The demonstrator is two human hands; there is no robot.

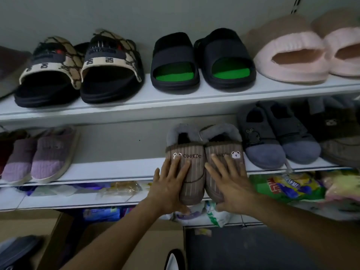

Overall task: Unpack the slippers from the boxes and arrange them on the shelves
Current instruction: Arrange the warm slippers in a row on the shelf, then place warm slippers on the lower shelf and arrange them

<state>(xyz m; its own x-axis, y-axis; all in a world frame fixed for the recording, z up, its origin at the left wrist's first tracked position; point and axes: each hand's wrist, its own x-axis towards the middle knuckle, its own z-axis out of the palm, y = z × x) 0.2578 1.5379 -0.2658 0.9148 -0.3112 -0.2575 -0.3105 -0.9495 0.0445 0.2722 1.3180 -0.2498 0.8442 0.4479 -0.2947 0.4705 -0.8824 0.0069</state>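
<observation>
Grey wall backs a set of white shelves seen from the head camera; the upper shelf [175, 98] runs across from 9 to 3 o'clock and carries three pairs: patterned slides [81, 71] at 10 o'clock, navy slides with green footbeds [202, 61] at 12 o'clock, and pink fluffy slippers [292, 55] at 2 o'clock.

On the middle shelf [116, 168] a pair of purple slippers [39, 156] lies at 9 o'clock; grey-blue slippers [272, 141] lie at 3 o'clock; further right a dark pair is too blurred to make out, perhaps with a small animal patch.

The brown striped slippers [196, 172] sit side by side and touching just below centre, at about 5 o'clock, just beside the grey-blue pair; their grey fleece collars point to the wall and their toes hang over the shelf's front edge; each has a small bear face on top.

The left hand [171, 184] lies flat on the left slipper and the right hand [231, 182] flat on the right one; neither grip is closed, the fingers straight and spread, pressing on the uppers.

Bright packets [288, 186] fill the lower shelf at 4 o'clock; a cardboard box [29, 221] stands at 8 o'clock.
</observation>
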